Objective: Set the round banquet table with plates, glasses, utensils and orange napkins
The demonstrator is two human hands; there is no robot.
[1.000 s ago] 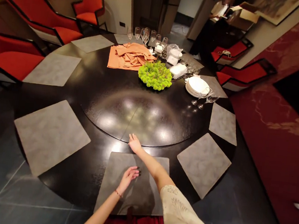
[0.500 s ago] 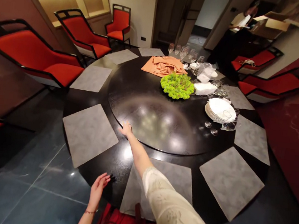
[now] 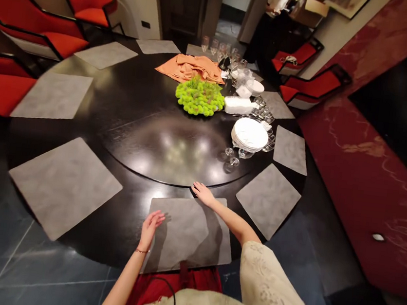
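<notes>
My right hand (image 3: pixel 203 194) rests flat and open on the black round table (image 3: pixel 115 221), its fingertips at the rim of the glass turntable (image 3: pixel 174 154). My left hand (image 3: pixel 150 229) is raised with its fingers apart, over the left edge of the grey placemat (image 3: pixel 182 238) in front of me. It wears a thin bracelet and holds nothing. Neither hand is near the stacked white plates (image 3: pixel 249 134) or the small glasses (image 3: pixel 230 158) beside them.
The turntable holds a green flower arrangement (image 3: pixel 199 96), orange napkins (image 3: pixel 191 68), white packets (image 3: pixel 238 105) and wine glasses (image 3: pixel 218 49). Several grey placemats ring the table, with red armchairs (image 3: pixel 0 92) beyond. A co-worker (image 3: pixel 277 2) stands at the back by a cardboard box (image 3: pixel 311 8).
My right hand has come back from the table's left side to the near rim of the turntable. My left hand has moved up over the placemat, and the view has swung.
</notes>
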